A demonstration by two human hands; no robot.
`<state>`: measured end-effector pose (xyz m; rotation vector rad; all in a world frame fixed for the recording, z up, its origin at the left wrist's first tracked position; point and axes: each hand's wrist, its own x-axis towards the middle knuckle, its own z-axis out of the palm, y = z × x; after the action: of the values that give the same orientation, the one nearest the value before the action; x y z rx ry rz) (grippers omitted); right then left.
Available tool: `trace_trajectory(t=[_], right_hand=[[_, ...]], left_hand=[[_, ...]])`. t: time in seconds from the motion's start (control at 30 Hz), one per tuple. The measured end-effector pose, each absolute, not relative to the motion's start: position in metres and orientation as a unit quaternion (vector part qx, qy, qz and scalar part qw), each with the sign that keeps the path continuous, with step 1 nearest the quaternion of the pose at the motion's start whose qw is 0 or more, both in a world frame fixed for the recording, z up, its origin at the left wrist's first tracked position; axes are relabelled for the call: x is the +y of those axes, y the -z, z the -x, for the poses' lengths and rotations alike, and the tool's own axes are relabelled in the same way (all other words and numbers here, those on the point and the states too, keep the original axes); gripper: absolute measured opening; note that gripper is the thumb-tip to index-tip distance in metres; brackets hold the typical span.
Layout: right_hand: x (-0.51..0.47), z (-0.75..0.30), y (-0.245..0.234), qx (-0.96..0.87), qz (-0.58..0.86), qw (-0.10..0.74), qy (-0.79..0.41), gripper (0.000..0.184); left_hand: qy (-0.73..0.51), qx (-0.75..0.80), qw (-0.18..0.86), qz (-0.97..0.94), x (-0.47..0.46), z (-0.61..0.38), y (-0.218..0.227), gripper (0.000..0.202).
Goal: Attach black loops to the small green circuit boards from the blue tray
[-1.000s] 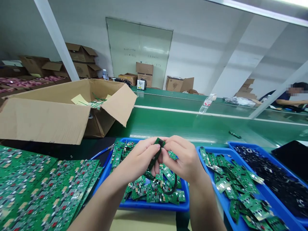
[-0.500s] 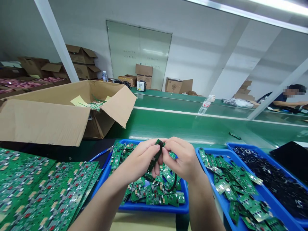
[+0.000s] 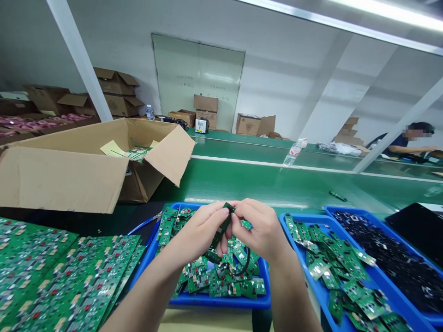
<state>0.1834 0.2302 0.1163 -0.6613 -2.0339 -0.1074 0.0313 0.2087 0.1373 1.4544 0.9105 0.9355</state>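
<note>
My left hand (image 3: 204,228) is closed round a narrow green circuit board (image 3: 221,230), held tilted above a blue tray. At the board's upper end, the fingertips of my right hand (image 3: 258,226) are pinched together, meeting my left thumb. What they grip there is too small and covered to make out. A black cable (image 3: 248,263) curves down from beneath my right hand; whether I hold it cannot be told. Below both hands, the blue tray (image 3: 221,302) is filled with small green circuit boards (image 3: 221,286).
Large green board panels (image 3: 83,281) lie at left, beside blue-handled pliers (image 3: 141,224). An open carton (image 3: 62,177) stands behind. To the right are a blue tray (image 3: 313,295) of boards and a bin of black parts (image 3: 380,253). A bottle (image 3: 293,153) and a person (image 3: 403,140) are farther back.
The camera view has shifted slightly. Both hands keep the same hold on the board, with only very small finger movement at its upper end.
</note>
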Motion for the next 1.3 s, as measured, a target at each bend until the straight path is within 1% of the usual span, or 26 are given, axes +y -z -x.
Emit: trace_trajectory(t=[0.13, 0.23, 0.33, 0.43, 0.47, 0.53, 0.57, 0.6, 0.67, 0.7, 0.87, 1.03, 1.13, 1.2, 1.23, 1.27, 1.3], right_hand=[[0.230, -0.185, -0.116, -0.835, 0.288, 0.467, 0.046, 0.025], [0.229, -0.190, -0.119, -0.827, 0.326, 0.457, 0.037, 0.022], [0.227, -0.194, -0.120, -0.804, 0.373, 0.462, -0.024, 0.016], [0.226, -0.194, -0.118, -0.768, 0.389, 0.501, -0.084, 0.008], [0.226, -0.194, -0.117, -0.756, 0.391, 0.517, -0.093, 0.010], [0.227, -0.194, -0.115, -0.745, 0.389, 0.534, -0.099, 0.025], [0.227, -0.195, -0.115, -0.751, 0.382, 0.531, -0.096, 0.029], [0.228, -0.197, -0.115, -0.765, 0.369, 0.520, -0.092, 0.028], [0.229, -0.200, -0.115, -0.797, 0.338, 0.494, -0.078, 0.019], [0.230, -0.202, -0.116, -0.807, 0.326, 0.488, -0.069, 0.017], [0.234, -0.211, -0.115, -0.807, 0.297, 0.508, -0.048, 0.022], [0.235, -0.207, -0.117, -0.807, 0.258, 0.530, 0.032, 0.023], [0.235, -0.202, -0.118, -0.783, 0.256, 0.566, 0.041, 0.031], [0.234, -0.202, -0.117, -0.749, 0.275, 0.602, 0.033, 0.042], [0.233, -0.203, -0.117, -0.726, 0.286, 0.624, 0.036, 0.044], [0.232, -0.204, -0.117, -0.699, 0.295, 0.650, 0.045, 0.041], [0.230, -0.206, -0.117, -0.667, 0.303, 0.678, 0.055, 0.034]], left_hand=[[-0.398, 0.380, 0.551, -0.628, 0.212, -0.031, -0.135, 0.033], [-0.396, 0.370, 0.554, -0.632, 0.214, -0.030, -0.135, 0.033], [-0.398, 0.374, 0.553, -0.629, 0.215, -0.030, -0.135, 0.035], [-0.401, 0.375, 0.560, -0.620, 0.214, -0.030, -0.134, 0.036], [-0.404, 0.373, 0.564, -0.616, 0.214, -0.030, -0.135, 0.036], [-0.407, 0.367, 0.569, -0.613, 0.212, -0.029, -0.135, 0.037], [-0.410, 0.364, 0.570, -0.613, 0.212, -0.029, -0.136, 0.037], [-0.411, 0.363, 0.568, -0.614, 0.211, -0.029, -0.137, 0.038], [-0.414, 0.367, 0.557, -0.619, 0.211, -0.028, -0.138, 0.040], [-0.415, 0.370, 0.551, -0.622, 0.211, -0.028, -0.138, 0.040], [-0.394, 0.382, 0.539, -0.639, 0.212, -0.026, -0.137, 0.048], [-0.297, 0.377, 0.532, -0.698, 0.211, -0.025, -0.139, 0.051], [-0.279, 0.370, 0.518, -0.719, 0.210, -0.025, -0.140, 0.049], [-0.292, 0.376, 0.483, -0.735, 0.210, -0.024, -0.139, 0.046], [-0.308, 0.382, 0.454, -0.744, 0.210, -0.024, -0.139, 0.043], [-0.328, 0.390, 0.420, -0.751, 0.210, -0.023, -0.137, 0.040], [-0.348, 0.397, 0.388, -0.755, 0.211, -0.022, -0.136, 0.037]])
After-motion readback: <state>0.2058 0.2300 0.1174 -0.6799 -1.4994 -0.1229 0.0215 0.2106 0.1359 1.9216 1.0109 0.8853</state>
